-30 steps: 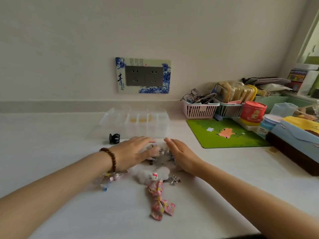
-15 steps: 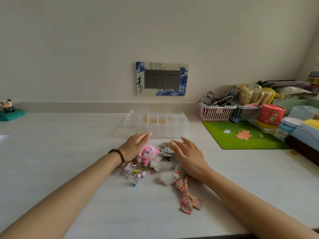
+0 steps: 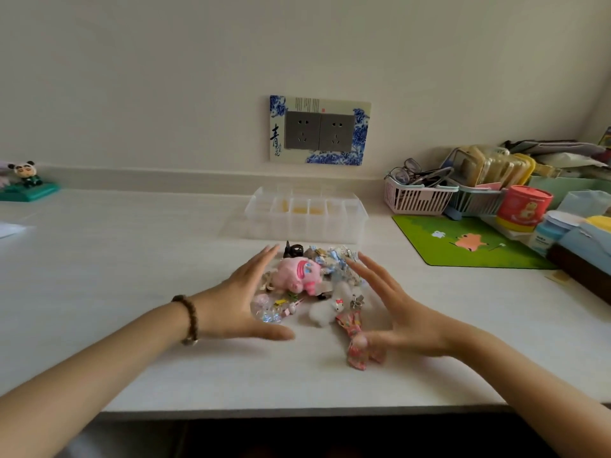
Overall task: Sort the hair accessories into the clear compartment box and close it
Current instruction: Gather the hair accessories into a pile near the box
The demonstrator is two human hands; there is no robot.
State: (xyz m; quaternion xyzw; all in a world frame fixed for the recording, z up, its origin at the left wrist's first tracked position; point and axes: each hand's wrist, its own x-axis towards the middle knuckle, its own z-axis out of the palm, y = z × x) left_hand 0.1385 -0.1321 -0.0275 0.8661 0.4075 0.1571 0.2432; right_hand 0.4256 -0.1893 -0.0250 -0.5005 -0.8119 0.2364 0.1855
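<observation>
A heap of hair accessories lies on the white table: a pink plush pig clip, a black claw clip, a white fluffy piece, a pink patterned bow and small glittery clips. My left hand stands on edge at the heap's left, fingers straight. On the heap's right stands my right hand, palm inward, its thumb over the bow. Neither hand holds anything. Behind the heap sits the clear compartment box, its lid open.
A green mat lies at the right, with a pink basket, a red tub and stacked clutter beyond it. A panda figure stands at the far left. The table's front edge runs below my forearms.
Both hands have lifted off the heap and now stand apart on either side of it. The pink pig and the black claw clip show now. The view has shifted left and back.
</observation>
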